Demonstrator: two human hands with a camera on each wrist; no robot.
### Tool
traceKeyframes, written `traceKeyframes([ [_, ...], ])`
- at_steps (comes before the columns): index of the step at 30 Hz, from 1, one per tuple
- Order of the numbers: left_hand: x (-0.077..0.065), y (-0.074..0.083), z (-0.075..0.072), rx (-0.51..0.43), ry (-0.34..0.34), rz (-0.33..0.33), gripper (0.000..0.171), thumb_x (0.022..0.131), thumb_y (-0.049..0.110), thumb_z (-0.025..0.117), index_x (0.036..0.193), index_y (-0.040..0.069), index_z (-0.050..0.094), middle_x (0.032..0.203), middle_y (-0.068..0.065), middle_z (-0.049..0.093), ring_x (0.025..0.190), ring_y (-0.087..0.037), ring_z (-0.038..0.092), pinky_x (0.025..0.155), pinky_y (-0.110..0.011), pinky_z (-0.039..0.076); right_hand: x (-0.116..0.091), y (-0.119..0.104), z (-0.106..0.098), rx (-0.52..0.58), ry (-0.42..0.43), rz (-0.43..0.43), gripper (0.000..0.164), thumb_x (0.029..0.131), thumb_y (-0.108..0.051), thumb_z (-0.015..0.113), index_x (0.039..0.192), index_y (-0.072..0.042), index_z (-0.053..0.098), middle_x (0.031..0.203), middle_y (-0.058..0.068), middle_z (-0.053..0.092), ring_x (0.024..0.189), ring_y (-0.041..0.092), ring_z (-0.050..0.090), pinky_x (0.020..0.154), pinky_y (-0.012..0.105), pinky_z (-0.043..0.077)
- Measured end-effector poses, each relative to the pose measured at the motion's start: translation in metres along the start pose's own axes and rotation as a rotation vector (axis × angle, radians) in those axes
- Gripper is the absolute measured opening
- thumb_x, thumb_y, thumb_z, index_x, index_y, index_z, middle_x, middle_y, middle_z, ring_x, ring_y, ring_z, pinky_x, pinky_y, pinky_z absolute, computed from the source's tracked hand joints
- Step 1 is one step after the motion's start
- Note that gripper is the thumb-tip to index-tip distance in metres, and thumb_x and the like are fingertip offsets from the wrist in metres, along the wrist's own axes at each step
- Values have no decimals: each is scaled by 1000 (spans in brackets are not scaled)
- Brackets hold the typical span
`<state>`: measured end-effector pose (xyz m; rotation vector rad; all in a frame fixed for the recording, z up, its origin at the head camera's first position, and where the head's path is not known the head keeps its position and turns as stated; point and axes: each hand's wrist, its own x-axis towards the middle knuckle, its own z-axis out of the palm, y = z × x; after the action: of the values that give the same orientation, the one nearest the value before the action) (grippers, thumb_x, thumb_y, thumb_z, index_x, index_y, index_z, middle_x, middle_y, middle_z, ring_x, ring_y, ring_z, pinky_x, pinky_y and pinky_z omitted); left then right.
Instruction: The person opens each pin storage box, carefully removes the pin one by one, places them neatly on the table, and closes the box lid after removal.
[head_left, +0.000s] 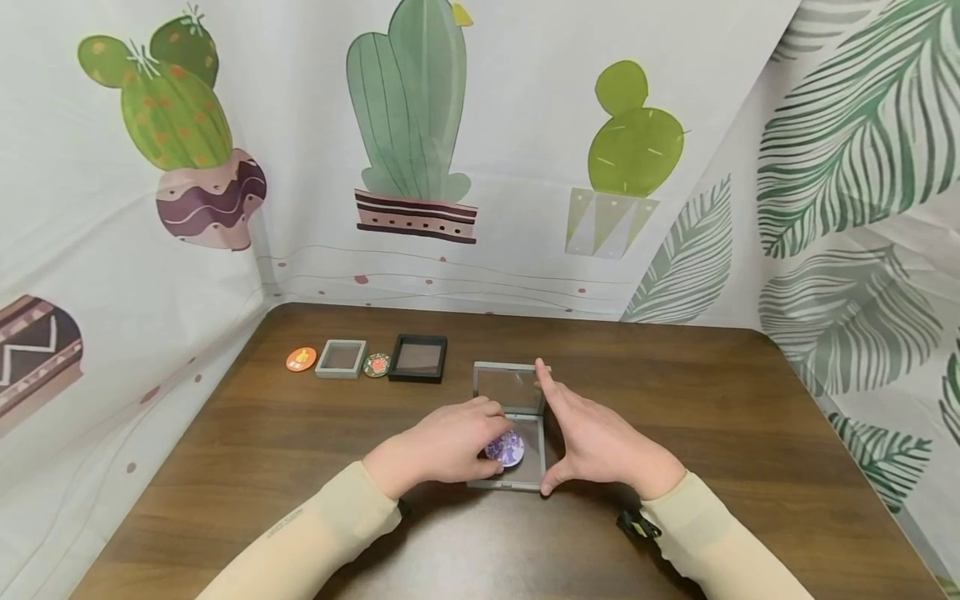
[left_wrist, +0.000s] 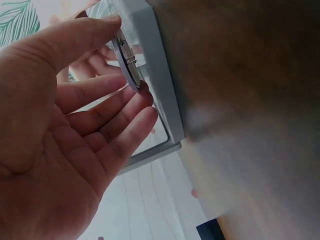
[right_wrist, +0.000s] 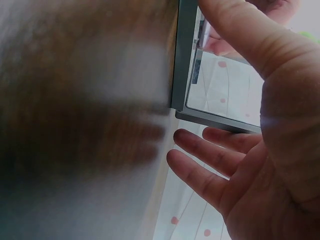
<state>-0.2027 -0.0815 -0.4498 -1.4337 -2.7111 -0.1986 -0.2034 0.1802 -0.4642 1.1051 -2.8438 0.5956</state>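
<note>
A grey hinged display case [head_left: 542, 454] with clear film panels lies opened on the table, its lid [head_left: 512, 366] raised at the back. Over the case's base, my left hand [head_left: 453, 440] pinches a round purple-and-white badge [head_left: 506, 448] between thumb and fingers. The left wrist view shows the badge [left_wrist: 126, 60] edge-on, with a small metal pin on its back. At the case's right side, my right hand [head_left: 600, 437] is spread with long fingers. Its thumb touches the base's front right corner, and its index finger reaches the lid's top corner.
Left of the case, near the back, are a black frame [head_left: 417, 377], a green-and-red round badge [head_left: 377, 365], a small light-grey frame [head_left: 342, 372] and an orange round badge [head_left: 302, 359]. Behind the brown table [head_left: 712, 400] hangs a cactus-printed cloth [head_left: 517, 167].
</note>
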Motion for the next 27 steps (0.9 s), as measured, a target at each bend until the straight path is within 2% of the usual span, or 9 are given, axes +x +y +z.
traceKeyframes([
  [8,-8,-5,-10,-23,24,-21,45,80,39,75,118,17,65,105,9,55,94,-7,48,78,-24,47,-1,-1,1,12,-12,6,158,46,-75,81,155,-20,-20,157,10,30,134,18,37,101,41,41],
  [15,-17,-11,-9,-24,17,-18,47,82,40,73,122,16,64,108,8,57,97,-7,48,81,-25,46,-1,-2,0,15,-16,24,158,46,-74,82,155,-22,-20,158,5,29,135,17,36,102,41,40],
  [22,-34,-20,-7,-34,39,-37,48,81,39,73,122,17,64,107,8,57,100,-6,49,81,-26,47,0,-2,0,11,-19,17,158,46,-74,82,155,-21,-20,157,9,29,137,17,33,103,42,39],
  [27,-47,-29,-9,-29,71,-64,48,80,39,73,121,16,65,110,8,57,100,-6,50,80,-27,49,0,-1,0,8,-19,13,159,46,-74,82,155,-21,-20,158,6,27,138,16,31,103,41,39],
])
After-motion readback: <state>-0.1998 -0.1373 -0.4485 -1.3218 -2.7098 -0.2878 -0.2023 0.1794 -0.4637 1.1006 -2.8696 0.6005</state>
